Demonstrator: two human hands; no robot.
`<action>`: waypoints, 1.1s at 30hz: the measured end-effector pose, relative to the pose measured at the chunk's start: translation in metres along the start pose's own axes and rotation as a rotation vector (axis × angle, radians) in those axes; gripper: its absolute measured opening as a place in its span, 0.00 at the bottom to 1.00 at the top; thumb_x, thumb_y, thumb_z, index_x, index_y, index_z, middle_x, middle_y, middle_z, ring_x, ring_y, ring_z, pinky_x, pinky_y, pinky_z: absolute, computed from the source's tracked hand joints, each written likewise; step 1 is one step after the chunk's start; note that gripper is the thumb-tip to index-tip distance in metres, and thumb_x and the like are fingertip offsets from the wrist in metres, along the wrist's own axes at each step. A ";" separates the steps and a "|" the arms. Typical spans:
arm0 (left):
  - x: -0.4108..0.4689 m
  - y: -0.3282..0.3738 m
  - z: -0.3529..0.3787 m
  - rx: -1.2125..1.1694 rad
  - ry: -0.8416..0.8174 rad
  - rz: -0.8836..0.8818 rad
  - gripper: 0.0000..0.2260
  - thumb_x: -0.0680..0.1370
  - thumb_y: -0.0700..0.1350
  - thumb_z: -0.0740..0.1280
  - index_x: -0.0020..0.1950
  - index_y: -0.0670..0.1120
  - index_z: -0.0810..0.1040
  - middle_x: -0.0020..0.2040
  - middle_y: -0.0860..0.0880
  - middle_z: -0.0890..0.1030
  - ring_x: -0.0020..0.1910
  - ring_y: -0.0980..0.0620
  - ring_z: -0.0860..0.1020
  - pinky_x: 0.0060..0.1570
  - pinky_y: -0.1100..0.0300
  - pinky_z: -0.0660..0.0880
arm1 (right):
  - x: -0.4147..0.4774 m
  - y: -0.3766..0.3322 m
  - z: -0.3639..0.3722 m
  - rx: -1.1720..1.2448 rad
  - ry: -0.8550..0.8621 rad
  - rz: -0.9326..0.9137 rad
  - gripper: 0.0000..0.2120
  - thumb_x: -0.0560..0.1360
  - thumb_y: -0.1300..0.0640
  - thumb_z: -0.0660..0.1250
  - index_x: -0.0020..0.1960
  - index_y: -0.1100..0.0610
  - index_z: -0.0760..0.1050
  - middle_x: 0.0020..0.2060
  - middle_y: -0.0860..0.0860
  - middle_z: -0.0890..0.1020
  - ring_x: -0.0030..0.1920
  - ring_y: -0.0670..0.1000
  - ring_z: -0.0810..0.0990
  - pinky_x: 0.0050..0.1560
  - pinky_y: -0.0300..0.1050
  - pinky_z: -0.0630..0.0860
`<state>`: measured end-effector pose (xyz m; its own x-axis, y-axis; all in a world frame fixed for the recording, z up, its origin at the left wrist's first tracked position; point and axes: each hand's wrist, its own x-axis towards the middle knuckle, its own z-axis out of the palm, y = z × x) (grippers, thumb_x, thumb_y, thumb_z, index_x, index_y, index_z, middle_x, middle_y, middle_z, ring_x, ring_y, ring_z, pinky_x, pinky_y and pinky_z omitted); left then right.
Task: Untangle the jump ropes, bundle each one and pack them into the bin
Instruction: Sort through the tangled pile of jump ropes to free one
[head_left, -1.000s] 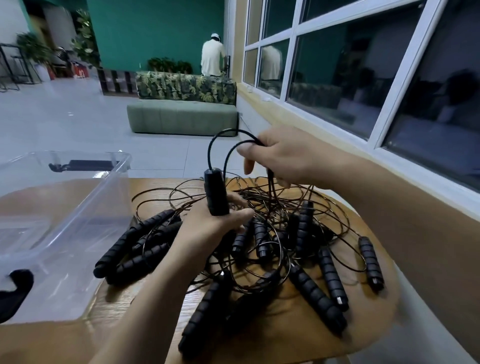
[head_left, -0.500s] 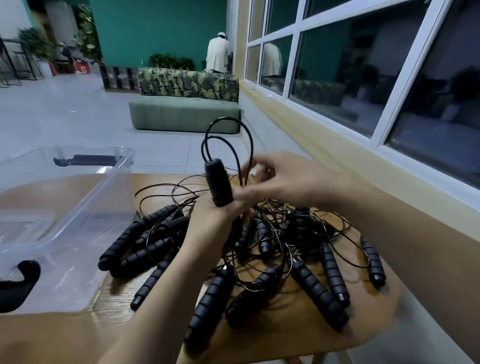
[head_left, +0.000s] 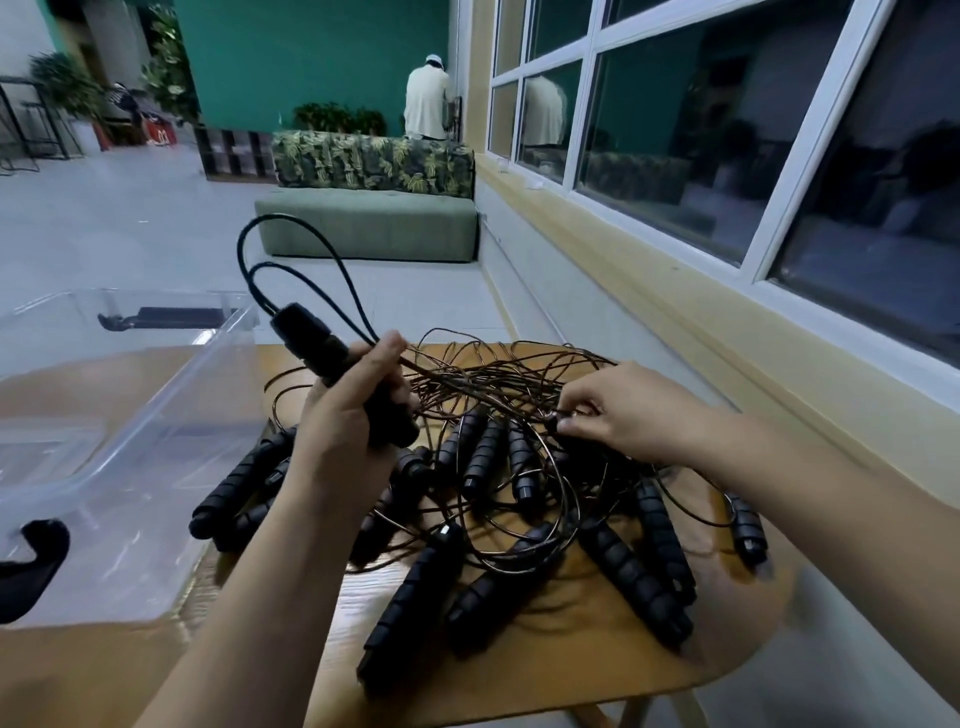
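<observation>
A tangle of jump ropes (head_left: 498, 467) with black ribbed foam handles and thin dark cords covers the wooden table (head_left: 571, 649). My left hand (head_left: 353, 415) grips one black handle (head_left: 311, 338) upright, tilted left, with two cord loops (head_left: 291, 260) standing above it, pinned under the thumb. My right hand (head_left: 623, 410) is lowered onto the pile and pinches a cord near another handle end. The clear plastic bin (head_left: 130, 441) stands at the left on the table.
A black clip (head_left: 31, 561) sits on the bin's near rim and a black latch (head_left: 161, 317) on its far rim. A window wall runs along the right. A green sofa (head_left: 369, 223) and a person stand far behind.
My right hand has let go of the loops near the held handle and dropped right onto the pile. My left hand has tilted the handle leftward, and two loops now stand above it.
</observation>
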<state>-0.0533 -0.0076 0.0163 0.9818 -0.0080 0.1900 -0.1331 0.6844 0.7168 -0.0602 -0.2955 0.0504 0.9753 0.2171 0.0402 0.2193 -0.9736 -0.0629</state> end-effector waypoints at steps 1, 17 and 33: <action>0.000 -0.001 -0.001 -0.001 -0.011 -0.004 0.09 0.78 0.41 0.76 0.50 0.45 0.76 0.39 0.48 0.76 0.32 0.54 0.73 0.37 0.58 0.72 | 0.000 -0.001 0.002 0.009 0.003 -0.010 0.17 0.73 0.31 0.71 0.57 0.37 0.79 0.45 0.40 0.83 0.50 0.50 0.82 0.51 0.52 0.82; -0.009 -0.026 0.012 0.128 -0.215 -0.187 0.17 0.77 0.43 0.76 0.65 0.42 0.83 0.37 0.51 0.73 0.34 0.54 0.70 0.40 0.57 0.67 | 0.007 -0.032 -0.012 0.367 0.046 -0.136 0.13 0.84 0.40 0.66 0.55 0.47 0.85 0.45 0.45 0.86 0.47 0.44 0.83 0.54 0.48 0.80; -0.031 -0.063 0.041 0.202 -0.210 -0.168 0.23 0.74 0.36 0.78 0.68 0.37 0.79 0.58 0.36 0.86 0.56 0.42 0.86 0.57 0.51 0.81 | 0.025 -0.043 -0.016 0.261 0.047 -0.153 0.07 0.77 0.49 0.78 0.45 0.45 0.80 0.39 0.40 0.81 0.44 0.45 0.81 0.42 0.40 0.74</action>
<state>-0.0814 -0.0803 -0.0068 0.9455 -0.2730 0.1773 -0.0169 0.5028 0.8643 -0.0453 -0.2494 0.0704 0.9297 0.3501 0.1149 0.3684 -0.8776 -0.3068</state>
